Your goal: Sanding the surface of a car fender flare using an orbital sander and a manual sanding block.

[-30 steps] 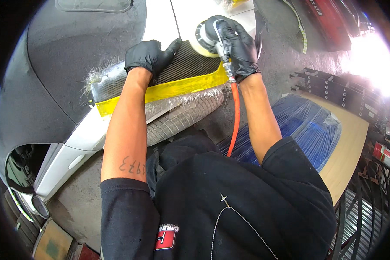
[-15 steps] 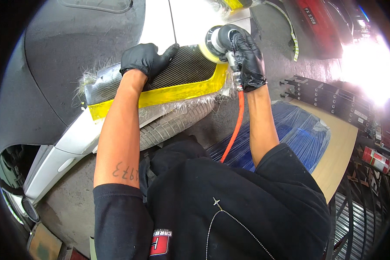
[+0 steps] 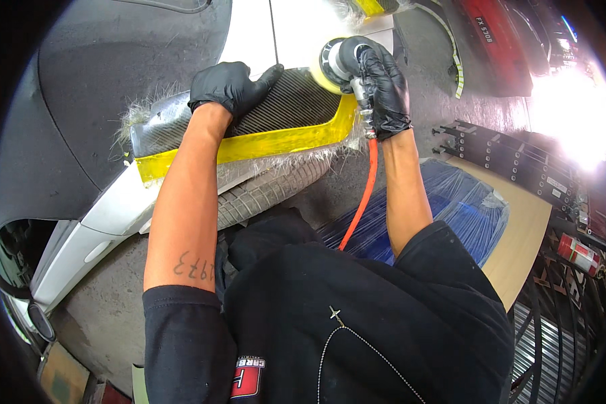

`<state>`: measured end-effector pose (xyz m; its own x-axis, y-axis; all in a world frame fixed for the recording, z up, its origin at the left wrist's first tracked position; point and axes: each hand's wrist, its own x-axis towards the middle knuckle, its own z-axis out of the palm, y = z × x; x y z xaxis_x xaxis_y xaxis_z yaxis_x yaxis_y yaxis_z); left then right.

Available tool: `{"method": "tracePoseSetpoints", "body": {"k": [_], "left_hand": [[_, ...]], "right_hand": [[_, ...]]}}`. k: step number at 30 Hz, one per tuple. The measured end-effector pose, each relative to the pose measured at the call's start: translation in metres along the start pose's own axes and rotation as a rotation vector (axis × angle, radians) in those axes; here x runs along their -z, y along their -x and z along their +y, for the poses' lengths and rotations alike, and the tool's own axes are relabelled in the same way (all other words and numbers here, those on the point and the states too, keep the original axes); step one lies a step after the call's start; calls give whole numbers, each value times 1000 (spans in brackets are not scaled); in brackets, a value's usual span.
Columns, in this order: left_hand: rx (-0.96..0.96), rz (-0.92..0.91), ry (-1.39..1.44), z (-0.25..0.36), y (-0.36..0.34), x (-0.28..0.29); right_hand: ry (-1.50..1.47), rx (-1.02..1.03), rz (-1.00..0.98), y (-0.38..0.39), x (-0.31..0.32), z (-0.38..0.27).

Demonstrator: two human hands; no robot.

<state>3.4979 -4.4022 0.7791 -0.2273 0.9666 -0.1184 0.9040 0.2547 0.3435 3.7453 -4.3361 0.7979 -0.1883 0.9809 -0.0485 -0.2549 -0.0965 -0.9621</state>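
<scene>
A dark woven carbon-fibre panel (image 3: 293, 101) lies ahead of me, with a yellow strip (image 3: 276, 141) along its near edge and ragged clear fibres fringing it. My left hand (image 3: 230, 89), in a black glove, is closed over the panel's far left part, thumb stretched to the right along the top edge; its fingertips are hidden. In my right hand (image 3: 387, 94), also gloved, is a round air sander (image 3: 340, 59). Its pale yellow pad (image 3: 324, 77) is tilted against the panel's right end. An orange air hose (image 3: 365, 195) runs from the tool toward my body.
A car with a white body panel (image 3: 104, 222) and dark covering stands at the left. Beneath the carbon-fibre panel is a tyre (image 3: 276, 192). Film-wrapped blue material (image 3: 444, 209) rests on a tan board (image 3: 518, 236) at the right, beside a black metal rack (image 3: 505, 158).
The sander and my right hand have barely shifted, still at the panel's right end. My left hand keeps its hold. The whole view has moved slightly.
</scene>
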Motion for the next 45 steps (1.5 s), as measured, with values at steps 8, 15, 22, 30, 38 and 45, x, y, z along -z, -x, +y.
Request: {"method": "tracePoseSetpoints", "body": {"k": [8, 15, 22, 30, 38, 45], "left_hand": [[21, -145, -71, 6, 1, 14], [15, -113, -61, 3, 1, 12], [25, -95, -59, 3, 3, 12], [11, -99, -58, 4, 5, 16], [6, -102, -45, 1, 2, 12], [2, -81, -27, 0, 2, 11]], "right_hand": [[14, 20, -24, 0, -2, 1], [-15, 27, 9, 0, 20, -14], [29, -29, -54, -2, 16, -12], [7, -48, -31, 4, 3, -17], [75, -15, -70, 9, 14, -20], [82, -37, -31, 18, 6, -24]]}}
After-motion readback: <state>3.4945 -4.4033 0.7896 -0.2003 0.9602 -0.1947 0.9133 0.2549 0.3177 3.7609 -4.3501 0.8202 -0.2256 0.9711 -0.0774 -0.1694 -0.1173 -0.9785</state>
